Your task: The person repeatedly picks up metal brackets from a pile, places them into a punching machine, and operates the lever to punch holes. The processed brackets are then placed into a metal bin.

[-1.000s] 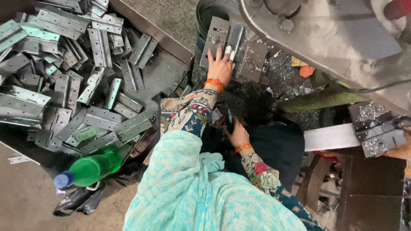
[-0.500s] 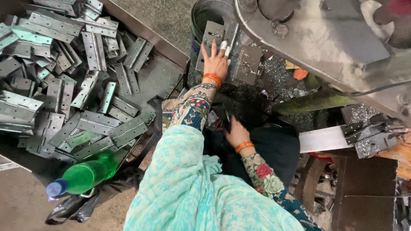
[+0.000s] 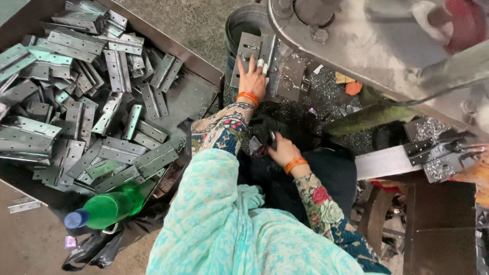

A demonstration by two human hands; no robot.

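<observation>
Nearest the camera, at six o'clock, a pale turquoise shawl [image 3: 239,229] fills the lower frame, with a green plastic bottle [image 3: 109,208] with a blue cap lying at eight o'clock beside it. Just beyond, toward four o'clock, the right hand [image 3: 281,151] rests in a dark hollow; its fingers curl around something small and dark, though I cannot tell what it is or how tightly it is held. Further out, at twelve o'clock, the left hand [image 3: 252,76] lies flat, fingers spread and unclenched, pressing on an opened steel hinge [image 3: 253,51] that sits on the machine bed [image 3: 326,91] amid metal swarf. A second hinge plate [image 3: 291,77] lies just beside it at one o'clock. At ten o'clock a large metal tray [image 3: 201,94] holds a heap of loose hinges [image 3: 76,102]. Judging from this, the hinge is being seated under the press; the next move would seem to call for steady alignment and keeping fingers away from the tool.
</observation>
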